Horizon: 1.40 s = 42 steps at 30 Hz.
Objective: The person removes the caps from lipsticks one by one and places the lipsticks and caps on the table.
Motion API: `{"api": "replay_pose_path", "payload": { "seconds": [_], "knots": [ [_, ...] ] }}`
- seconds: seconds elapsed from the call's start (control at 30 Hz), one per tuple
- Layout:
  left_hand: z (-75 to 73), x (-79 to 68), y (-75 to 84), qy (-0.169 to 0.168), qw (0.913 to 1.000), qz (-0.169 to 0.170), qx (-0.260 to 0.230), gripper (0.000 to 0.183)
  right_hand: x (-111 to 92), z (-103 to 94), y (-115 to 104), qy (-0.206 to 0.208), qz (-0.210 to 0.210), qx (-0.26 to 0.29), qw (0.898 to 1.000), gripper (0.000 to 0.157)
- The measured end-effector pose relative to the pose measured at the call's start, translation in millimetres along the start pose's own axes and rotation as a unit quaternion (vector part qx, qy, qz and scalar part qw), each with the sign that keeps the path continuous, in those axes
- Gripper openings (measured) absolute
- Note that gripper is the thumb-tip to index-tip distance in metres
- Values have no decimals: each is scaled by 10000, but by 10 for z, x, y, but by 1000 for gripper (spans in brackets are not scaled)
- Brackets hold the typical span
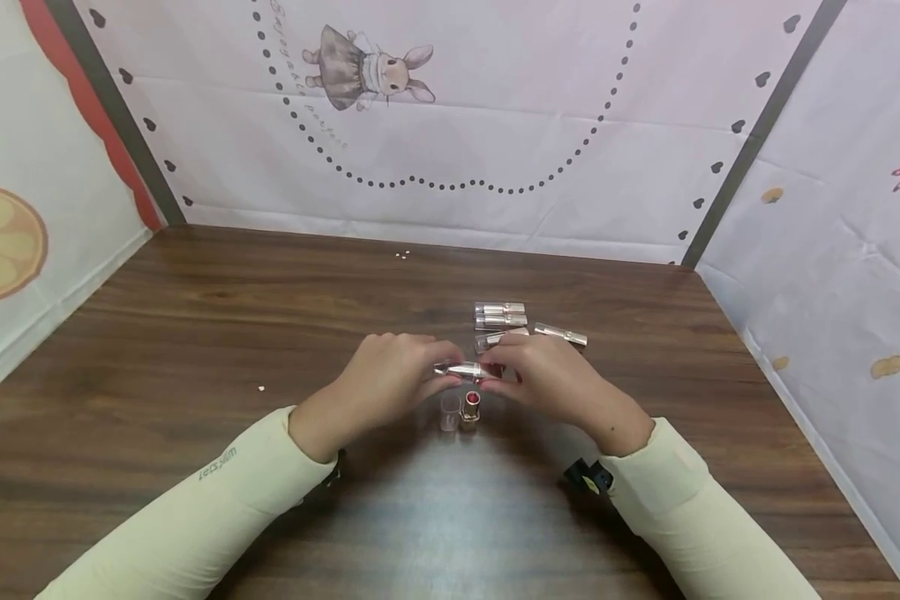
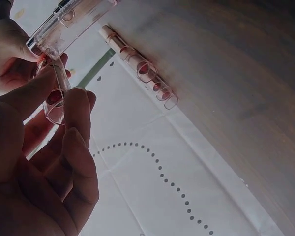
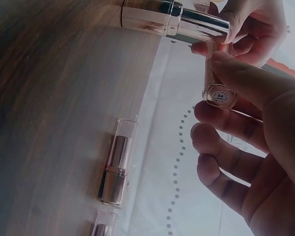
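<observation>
Between both hands, low over the table, is a lipstick (image 1: 463, 370) with a clear cap. My left hand (image 1: 386, 375) pinches its clear cap end; red shows inside the cap (image 2: 55, 96) in the left wrist view. The right hand (image 1: 551, 371) grips the gold base (image 3: 220, 96), whose round end label reads 04, between thumb and index finger, the other fingers loosely bent. Just nearer to me than the hands stands an uncapped lipstick (image 1: 470, 410) with its red tip up. A clear cap (image 1: 450, 414) stands right beside it on the left.
Beyond the right hand lie two capped lipsticks (image 1: 500, 315) side by side, a third (image 1: 489, 342) partly hidden by that hand, and another (image 1: 561, 334) farther right. Small white bits (image 1: 402, 255) dot the wooden table (image 1: 195, 333). Printed cloth (image 1: 480, 125) surrounds the back and sides.
</observation>
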<state>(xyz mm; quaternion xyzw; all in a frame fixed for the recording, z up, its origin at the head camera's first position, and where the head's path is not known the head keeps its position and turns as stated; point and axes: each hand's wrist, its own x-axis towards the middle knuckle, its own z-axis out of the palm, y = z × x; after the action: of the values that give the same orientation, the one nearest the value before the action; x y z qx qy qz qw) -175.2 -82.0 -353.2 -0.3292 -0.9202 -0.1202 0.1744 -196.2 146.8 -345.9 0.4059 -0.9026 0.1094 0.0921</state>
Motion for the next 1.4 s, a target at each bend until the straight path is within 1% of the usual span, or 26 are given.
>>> {"api": "replay_pose_path", "payload": {
  "seconds": [0.17,0.27,0.5,0.73,0.97,1.07,1.13,1.3,1.4],
  "knots": [
    [-10,0,0,-177,9997,-136,-18,24,10,-17,-10,-119,108,19,9999,19],
    [-3,-5,-2,-269,9995,-143,-34,24,5,-19,-16,-150,106,75,9998,19],
    [-5,22,-7,-194,9998,-42,-58,23,-4,-23,11,36,48,-2,10000,18],
    [-8,4,5,-320,9994,-111,-57,24,-14,-16,10,-48,45,29,10000,18],
    [-26,0,12,-228,9997,-96,23,22,-8,-15,-6,-29,87,-13,10000,17],
    [-31,-3,3,-271,9996,-74,-21,22,-7,-21,-6,-83,63,31,9999,17],
    [-37,-6,-14,-268,9996,-62,20,21,-8,-25,9,-85,24,-33,10000,16],
    [-71,1,-70,-142,9995,-206,180,19,-10,-37,76,47,155,-203,9997,13],
    [-79,6,-84,-191,9993,-297,138,20,-5,-32,98,2,237,-102,9997,12]
  ]
}}
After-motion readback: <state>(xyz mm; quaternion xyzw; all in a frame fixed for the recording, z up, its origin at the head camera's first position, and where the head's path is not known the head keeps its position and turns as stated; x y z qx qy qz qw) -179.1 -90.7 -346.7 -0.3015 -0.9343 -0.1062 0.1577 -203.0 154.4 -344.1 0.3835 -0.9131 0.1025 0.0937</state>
